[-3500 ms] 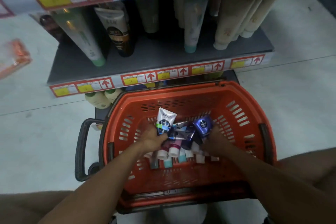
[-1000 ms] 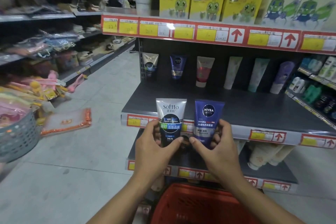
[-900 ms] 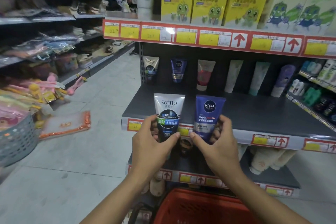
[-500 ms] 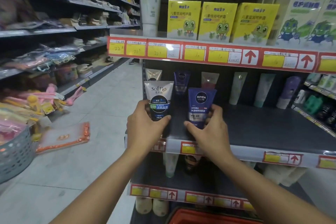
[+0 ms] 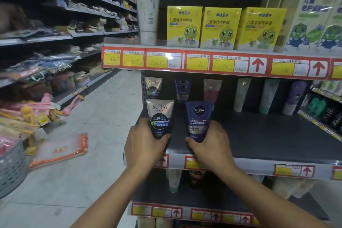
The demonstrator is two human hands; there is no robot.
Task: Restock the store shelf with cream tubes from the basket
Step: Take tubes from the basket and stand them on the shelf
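The step in hand looks like the placing itself: two cream tubes are held upright over the near edge of the dark middle shelf [image 5: 268, 135], caps down, about to be set in their rows. The left hand [image 5: 144, 144] is wrapped round the lower part of the white Softto tube [image 5: 160, 116], thumb across the front; the right hand [image 5: 211, 144] grips the blue Nivea tube [image 5: 199, 118] the same way. The two tubes stand near each other but apart.

Far back on that shelf, a matching Softto tube [image 5: 153, 87] stands at the left end and a matching Nivea tube [image 5: 182, 88] just to its right, each roughly in line with the one being carried. A pink tube [image 5: 211, 89] and pale tubes follow further right. Most of the shelf board in front of them is bare.

The next move, I judge, calls for pushing each tube back in line with its twin and letting go once it stands steady on its cap; tubes this narrow at the base could topple if released tilted.

The basket the tubes come from is barely visible, at most a red sliver at the bottom edge, so its contents cannot be told. A grey basket [image 5: 11, 168] sits at the far left on the floor, contents unclear
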